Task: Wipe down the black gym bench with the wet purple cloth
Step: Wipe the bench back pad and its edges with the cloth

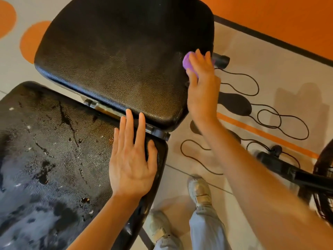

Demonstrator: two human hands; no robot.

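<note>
The black gym bench has two pads. The back pad (pixel 117 56) fills the upper middle of the view; its leather looks damp and dull. The seat pad (pixel 54 150) at lower left is cracked, with worn pale patches and wet streaks. My right hand (pixel 202 87) presses the wet purple cloth (pixel 188 63) against the right edge of the back pad; most of the cloth is hidden under my fingers. My left hand (pixel 132 157) lies flat, fingers apart, on the seat pad's right corner near the metal hinge (pixel 156 131) between the pads.
Black cords (pixel 281 123) loop over the tiled floor to the right, beside dark handles (pixel 234 103) and a black machine frame (pixel 288 170). My shoes (pixel 199 190) and jeans stand below the bench edge. An orange wall (pixel 288 18) runs along the upper right.
</note>
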